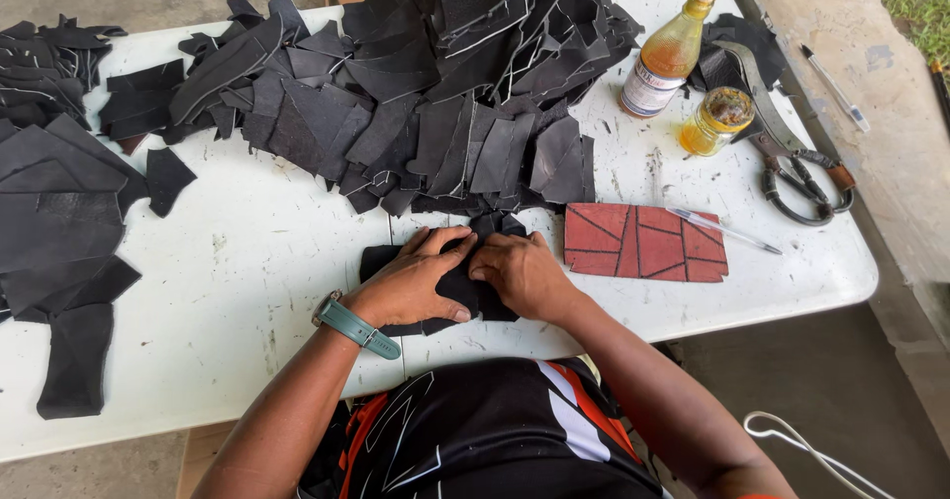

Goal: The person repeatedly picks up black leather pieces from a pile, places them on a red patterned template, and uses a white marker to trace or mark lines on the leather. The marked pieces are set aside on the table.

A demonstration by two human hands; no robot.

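The left hand [414, 283] lies palm down on a small black leather piece [465, 286], fingers spread and curled, pressing it flat against the white table [257, 291]. The right hand [522, 273] lies directly beside the left hand, also palm down on the same piece, its fingertips bent and pinching the material. The piece sits under both hands at the near table edge. A teal wristwatch [354, 325] is on the left wrist. Just to the right of the right hand lies a red-brown patterned template [643, 244], with a pen [722, 228] across its upper corner. Beyond both hands is a large pile of black leather cutouts [435, 93]. Farther right of that pile stand a bottle of amber liquid [671, 53], a small jar [717, 120] and scissors [802, 177].
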